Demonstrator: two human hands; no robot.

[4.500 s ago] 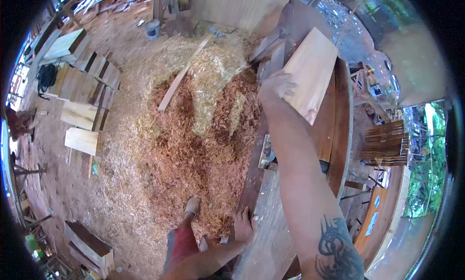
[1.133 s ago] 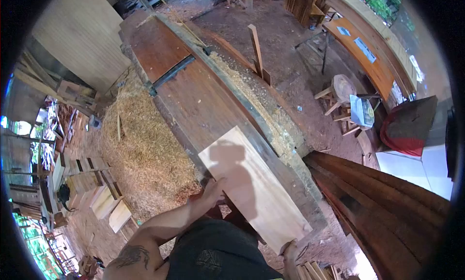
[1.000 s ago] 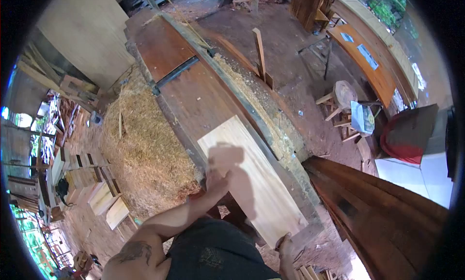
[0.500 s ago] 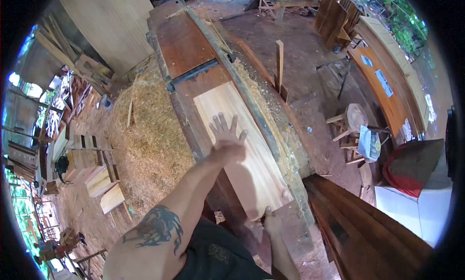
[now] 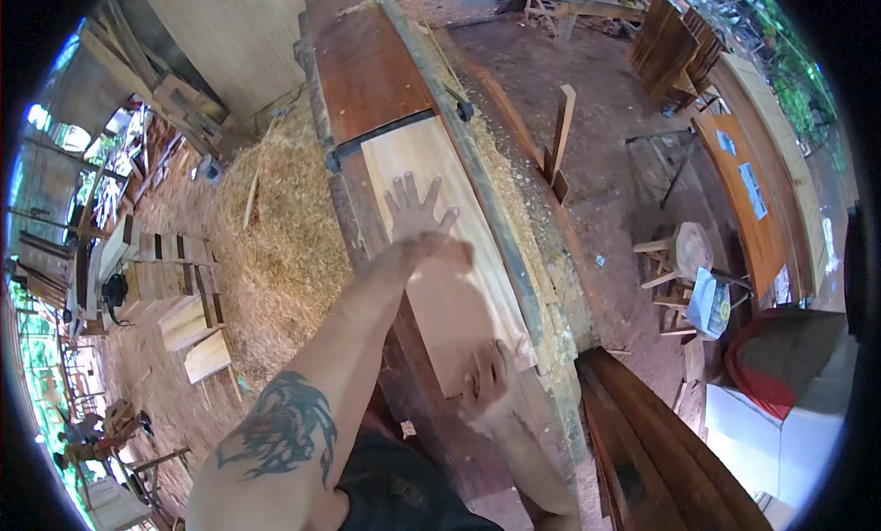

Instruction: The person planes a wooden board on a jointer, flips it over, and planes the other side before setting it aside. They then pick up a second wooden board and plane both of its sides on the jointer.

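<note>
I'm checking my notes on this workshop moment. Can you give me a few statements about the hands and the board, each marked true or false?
1. The left hand lies flat, fingers spread, on the pale board. True.
2. The right hand is at the board's far end. False: it is at the near end.
3. The board lies on the long brown bench. True.
4. The shavings pile is right of the bench. False: it lies to the left.

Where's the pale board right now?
Head view, centre: the pale board lies flat on the dark machine bed, left hand spread on it, right hand at its near end.
</note>
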